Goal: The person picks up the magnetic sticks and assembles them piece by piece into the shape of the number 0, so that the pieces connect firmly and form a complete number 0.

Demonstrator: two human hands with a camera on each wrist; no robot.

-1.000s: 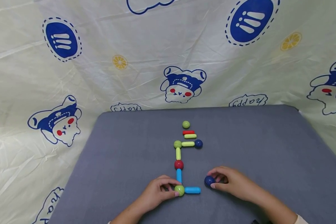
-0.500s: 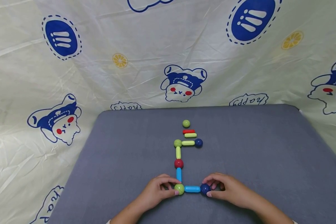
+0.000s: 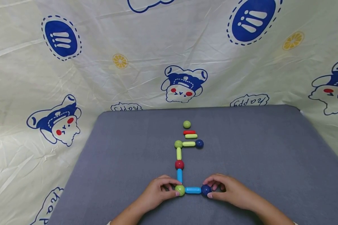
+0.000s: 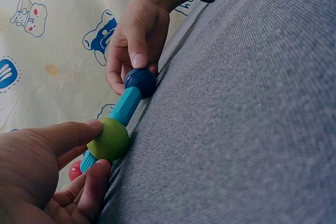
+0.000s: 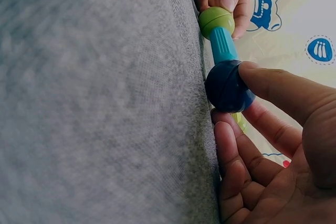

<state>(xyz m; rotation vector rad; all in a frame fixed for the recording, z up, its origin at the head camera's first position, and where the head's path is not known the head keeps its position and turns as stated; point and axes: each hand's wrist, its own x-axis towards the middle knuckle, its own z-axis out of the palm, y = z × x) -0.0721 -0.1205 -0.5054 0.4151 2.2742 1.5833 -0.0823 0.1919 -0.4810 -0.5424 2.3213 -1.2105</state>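
Low in the head view, my left hand (image 3: 161,191) pinches a green ball (image 3: 180,190) at the corner of a chain of balls and rods. A blue rod (image 3: 193,190) runs from it to a dark blue ball (image 3: 206,190), which my right hand (image 3: 228,191) holds between thumb and fingers. Another blue rod (image 3: 179,176) leads away from the green ball to a red ball (image 3: 179,164). Beyond that, a yellow-green rod (image 3: 179,153) joins a second green ball (image 3: 178,144). One more yellow-green rod (image 3: 189,144) ends at another dark blue ball (image 3: 199,143).
Past the chain, a loose red rod (image 3: 189,132) and a yellow-green rod (image 3: 191,136) lie side by side. A single green ball (image 3: 187,124) sits near the far edge of the grey table (image 3: 256,140). A printed sheet (image 3: 146,84) hangs behind.
My right hand has brought the dark blue ball left and nearer, against the free end of the blue rod. My left hand has kept its hold on the green ball.
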